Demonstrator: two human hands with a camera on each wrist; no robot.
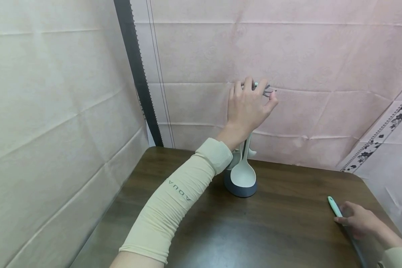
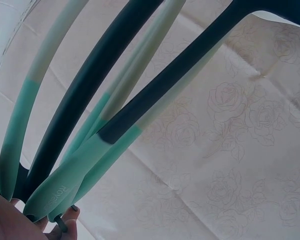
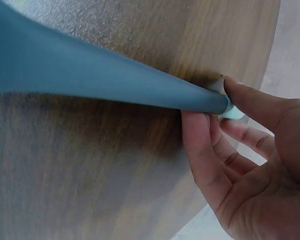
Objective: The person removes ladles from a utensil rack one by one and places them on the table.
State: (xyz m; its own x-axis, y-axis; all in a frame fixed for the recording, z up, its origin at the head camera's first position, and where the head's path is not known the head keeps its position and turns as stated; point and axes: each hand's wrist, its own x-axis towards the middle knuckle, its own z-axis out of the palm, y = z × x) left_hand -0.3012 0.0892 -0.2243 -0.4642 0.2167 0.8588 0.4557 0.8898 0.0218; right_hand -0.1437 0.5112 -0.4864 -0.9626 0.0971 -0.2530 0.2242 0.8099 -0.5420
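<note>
Pinching a long utensil [image 1: 334, 205] near where its mint handle meets the blue shaft, the right hand [image 1: 360, 220] has its thumb on one side and fingers on the other, clamped on it over the right part of the counter [image 1: 271, 223]. The handle's tip sticks out past the fingers toward the back wall; the shaft runs toward the near edge. The left hand [image 1: 249, 102] is spread and bent over the top of a utensil stand [image 1: 241, 192], among hanging handles [image 2: 65, 185]; whether its fingers clamp on anything there, I cannot tell.

A white ladle [image 1: 243, 175] hangs at the stand's front, its bowl before the round dark-blue base. The left hand and its pale sleeve [image 1: 177, 208] hide part of the stand in the head view.

The shaft is smooth, matte and widens away from the fingers. The hanging handles are mint, some joined to whitish shafts, one to a dark shaft. Brown wood grain covers the counter; the creased wall covering [image 1: 288, 56] bears faint rose outlines.
</note>
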